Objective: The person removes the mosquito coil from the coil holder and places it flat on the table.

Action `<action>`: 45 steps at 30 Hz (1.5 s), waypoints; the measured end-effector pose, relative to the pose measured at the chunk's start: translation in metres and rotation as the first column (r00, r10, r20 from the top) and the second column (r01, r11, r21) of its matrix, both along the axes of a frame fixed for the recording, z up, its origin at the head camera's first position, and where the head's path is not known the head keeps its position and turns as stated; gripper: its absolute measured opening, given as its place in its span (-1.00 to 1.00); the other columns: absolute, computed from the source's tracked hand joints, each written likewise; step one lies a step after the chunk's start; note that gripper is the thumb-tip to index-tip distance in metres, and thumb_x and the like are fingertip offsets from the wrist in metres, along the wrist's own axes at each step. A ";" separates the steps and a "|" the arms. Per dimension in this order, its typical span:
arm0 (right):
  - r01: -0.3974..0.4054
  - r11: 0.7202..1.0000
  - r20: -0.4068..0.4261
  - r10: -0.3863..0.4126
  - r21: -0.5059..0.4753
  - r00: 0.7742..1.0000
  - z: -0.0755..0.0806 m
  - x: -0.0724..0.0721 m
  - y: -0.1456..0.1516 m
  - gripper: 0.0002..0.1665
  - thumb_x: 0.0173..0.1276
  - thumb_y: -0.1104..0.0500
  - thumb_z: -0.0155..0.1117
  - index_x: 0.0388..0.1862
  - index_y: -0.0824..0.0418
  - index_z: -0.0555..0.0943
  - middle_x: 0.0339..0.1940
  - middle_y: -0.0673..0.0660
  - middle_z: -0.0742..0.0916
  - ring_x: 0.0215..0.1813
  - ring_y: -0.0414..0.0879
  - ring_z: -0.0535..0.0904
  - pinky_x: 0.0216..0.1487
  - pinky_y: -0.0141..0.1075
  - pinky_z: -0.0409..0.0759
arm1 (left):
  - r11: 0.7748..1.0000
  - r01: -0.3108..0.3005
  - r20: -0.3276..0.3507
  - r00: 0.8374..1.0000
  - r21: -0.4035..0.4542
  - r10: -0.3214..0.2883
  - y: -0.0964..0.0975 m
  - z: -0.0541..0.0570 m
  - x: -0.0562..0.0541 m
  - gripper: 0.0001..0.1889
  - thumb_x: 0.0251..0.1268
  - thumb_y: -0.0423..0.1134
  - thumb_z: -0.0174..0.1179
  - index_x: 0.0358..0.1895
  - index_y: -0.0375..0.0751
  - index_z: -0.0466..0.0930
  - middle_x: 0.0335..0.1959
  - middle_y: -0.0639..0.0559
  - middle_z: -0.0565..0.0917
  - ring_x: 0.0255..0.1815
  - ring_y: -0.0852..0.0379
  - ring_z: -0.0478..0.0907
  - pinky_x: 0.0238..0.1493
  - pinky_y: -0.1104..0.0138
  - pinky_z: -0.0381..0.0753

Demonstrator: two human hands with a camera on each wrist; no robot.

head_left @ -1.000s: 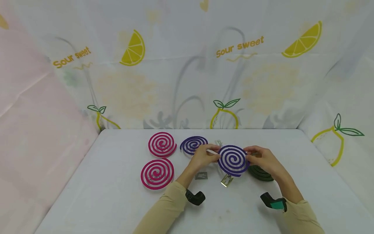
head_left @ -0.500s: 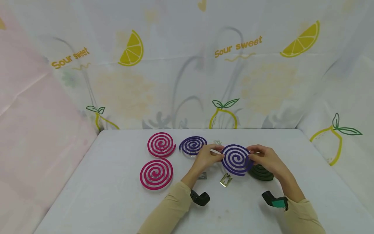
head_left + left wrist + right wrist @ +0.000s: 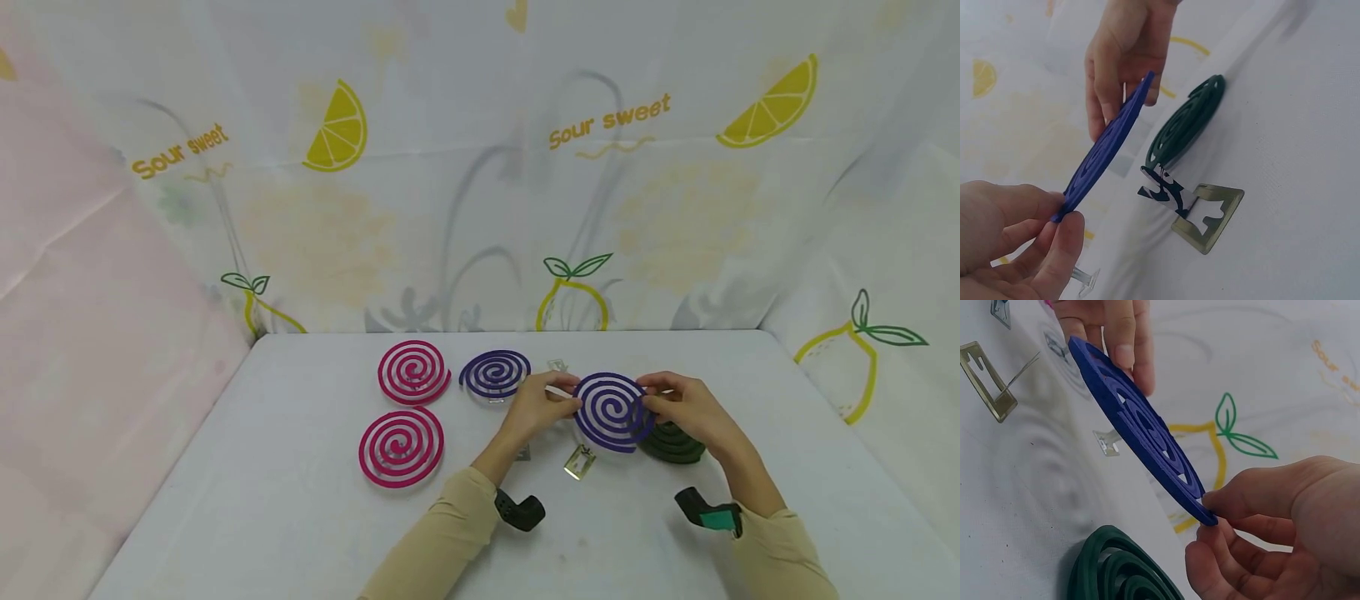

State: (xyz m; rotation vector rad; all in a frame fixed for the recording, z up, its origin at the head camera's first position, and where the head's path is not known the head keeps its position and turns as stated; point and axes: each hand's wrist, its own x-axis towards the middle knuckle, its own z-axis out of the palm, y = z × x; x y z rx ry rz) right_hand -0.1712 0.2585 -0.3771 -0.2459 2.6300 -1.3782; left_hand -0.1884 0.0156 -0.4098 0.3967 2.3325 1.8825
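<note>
Both hands are on it: the left hand (image 3: 542, 404) pinches one edge of the purple coil (image 3: 613, 412) between thumb and fingers, and the right hand (image 3: 686, 408) pinches the opposite edge the same way. The coil hangs clear above the tabletop (image 3: 262, 500), tilted, its spiral showing whole to the head camera. That two-sided grip probably keeps a thin, springy shape level and stops the rings from sagging.

Just below, apart from the coil, a metal stand (image 3: 1229, 206) lies on its frame with a strip bent up, most likely meant to carry a coil. The green coil (image 3: 672, 443) rests right behind, partly covered by the held one. Over to the left, two pink coils (image 3: 414, 372) sit front and back, with a second purple coil (image 3: 496, 373) beside the rear one; a metallic edge peeks out beneath that purple one, so it may be propped.

Containers? None in view; the gaps in these spirals hold nothing that I can make out.
</note>
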 end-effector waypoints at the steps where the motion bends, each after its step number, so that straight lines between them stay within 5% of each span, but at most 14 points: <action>1: -0.003 1.000 0.003 0.003 0.002 1.000 0.000 0.000 0.001 -0.54 0.38 0.18 0.16 0.17 0.41 0.44 -0.02 0.32 0.59 -0.15 -0.16 0.58 -0.23 -0.36 0.63 | 1.000 -0.001 0.009 1.000 0.005 0.001 0.001 -0.001 0.000 -0.68 0.07 -0.41 0.33 -0.04 -0.27 0.64 -0.18 -0.20 0.70 -0.28 -0.03 0.72 -0.39 0.40 0.64; 15: -0.003 0.999 0.015 0.002 0.037 1.000 -0.006 0.002 0.014 -0.53 0.40 0.17 0.13 0.19 0.42 0.43 0.03 0.36 0.59 -0.13 -0.19 0.58 -0.23 -0.37 0.63 | 1.000 0.007 0.025 1.000 0.006 -0.007 0.016 -0.007 0.003 -0.67 0.07 -0.43 0.32 -0.03 -0.30 0.62 -0.19 -0.15 0.69 -0.35 0.18 0.71 -0.40 0.45 0.64; 22: 0.010 0.998 0.009 -0.010 0.064 1.000 -0.009 0.004 0.022 -0.53 0.40 0.16 0.12 0.19 0.42 0.44 0.02 0.35 0.59 -0.17 -0.21 0.57 -0.26 -0.38 0.61 | 0.998 0.026 0.083 0.996 0.061 -0.031 0.025 -0.008 0.005 -0.66 0.06 -0.44 0.31 -0.02 -0.33 0.61 -0.16 -0.19 0.67 -0.30 0.02 0.72 -0.35 0.41 0.66; 26: 0.012 0.997 0.020 -0.013 0.078 1.000 -0.009 0.003 0.024 -0.55 0.43 0.17 0.07 0.19 0.42 0.43 0.03 0.36 0.58 -0.16 -0.19 0.55 -0.26 -0.39 0.60 | 0.998 0.040 0.070 0.997 0.040 -0.043 0.027 -0.009 0.004 -0.65 0.06 -0.45 0.30 0.00 -0.32 0.61 -0.13 -0.21 0.67 -0.25 -0.06 0.72 -0.33 0.39 0.65; 32: 0.009 0.996 0.005 -0.009 0.093 1.000 -0.003 -0.001 0.026 -0.57 0.45 0.19 0.02 0.19 0.42 0.43 0.09 0.39 0.57 -0.16 -0.22 0.54 -0.26 -0.38 0.59 | 0.997 0.053 0.007 0.999 -0.061 -0.053 0.027 -0.004 0.000 -0.61 0.07 -0.41 0.29 0.05 -0.30 0.59 -0.09 -0.14 0.68 -0.24 0.10 0.72 -0.34 0.49 0.60; 45: 0.005 0.994 0.003 -0.005 0.113 1.000 0.002 -0.002 0.032 -0.58 0.43 0.23 0.04 0.18 0.45 0.42 0.06 0.40 0.57 -0.15 -0.25 0.53 -0.24 -0.42 0.60 | 0.996 0.065 0.002 0.998 -0.060 -0.065 0.036 -0.003 0.002 -0.55 0.04 -0.47 0.22 0.09 -0.28 0.57 -0.09 -0.13 0.67 -0.20 0.13 0.71 -0.32 0.51 0.59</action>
